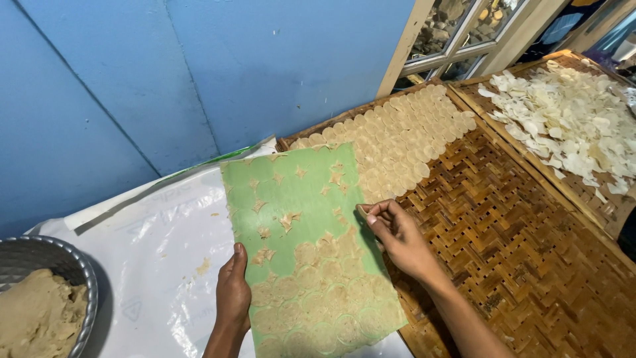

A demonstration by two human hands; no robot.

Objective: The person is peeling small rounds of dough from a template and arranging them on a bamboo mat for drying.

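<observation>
two hands [233,292] [397,235], one green sheet [291,199], two woven trays [530,265]

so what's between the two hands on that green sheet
In the head view, the green sheet spans the gap between the left hand and the right hand. That stretch carries thin dough rounds and small leftover dough scraps.

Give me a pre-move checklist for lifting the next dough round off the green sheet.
1. Left hand steadies the green sheet at its left edge: ok.
2. Right hand pinches at the sheet's right edge: ok; whether a round is gripped: cannot tell.
3. Dough rounds remain on the sheet's lower part: ok.
4. Bare weave free on the woven tray below the laid rounds: ok.
5. Sheet's far end overlaps the tray: ok.
</observation>
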